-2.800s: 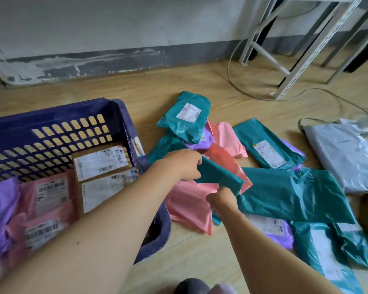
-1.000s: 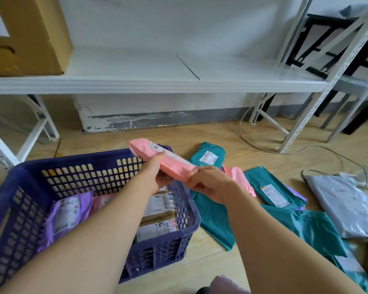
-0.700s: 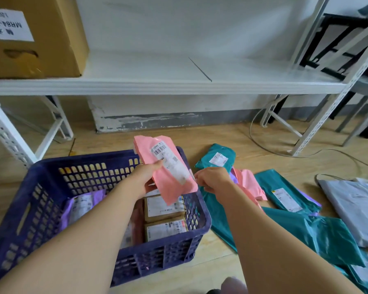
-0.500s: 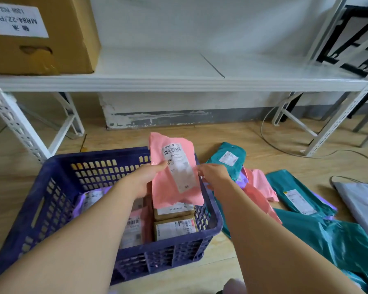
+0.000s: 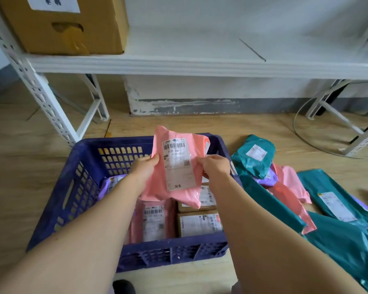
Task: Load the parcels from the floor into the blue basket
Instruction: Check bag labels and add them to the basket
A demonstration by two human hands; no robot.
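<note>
A pink parcel (image 5: 157, 187) with a white barcode label hangs upright over the blue basket (image 5: 74, 187). My left hand (image 5: 145, 168) pinches its left edge and my right hand (image 5: 216, 167) pinches its right edge. Inside the basket lie a pink parcel (image 5: 152, 221), two brown boxes (image 5: 200, 224) with labels and a purple parcel (image 5: 113, 181), partly hidden by my arms. On the floor to the right of the basket lie several teal parcels (image 5: 254, 154), pink parcels (image 5: 289, 181) and a purple one.
A white metal shelf (image 5: 200, 64) stands behind the basket with a cardboard box (image 5: 68, 24) on it. Its legs (image 5: 45, 102) stand at the left and right. A cable (image 5: 302, 136) loops on the wooden floor at the right.
Both hands lifted the pink parcel from the floor pile and carried it left over the basket, turning it upright with the label facing me. The view shifted left.
</note>
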